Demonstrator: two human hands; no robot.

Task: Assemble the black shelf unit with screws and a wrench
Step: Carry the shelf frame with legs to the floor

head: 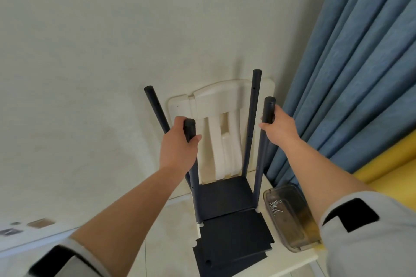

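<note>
Head view: left hand (pixel 177 139) and right hand (pixel 280 127) fingers grasp shelf unit (pixel 225 195) posts near the wall (pixel 90 51).

a white slatted chair (pixel 216 105) stands against a plain pale wall (pixel 90 40), with blue pleated curtains (pixel 360 63) just right of it and pale floor tiles (pixel 171 220) beneath it.

White chair (pixel 216 101), centre frame, served as surface. On its seat: black shelf unit (pixel 225 195), upright; loose black panels (pixel 234 247), lower centre; clear plastic box (pixel 290 216) of screws (pixel 275 206), lower right.
</note>
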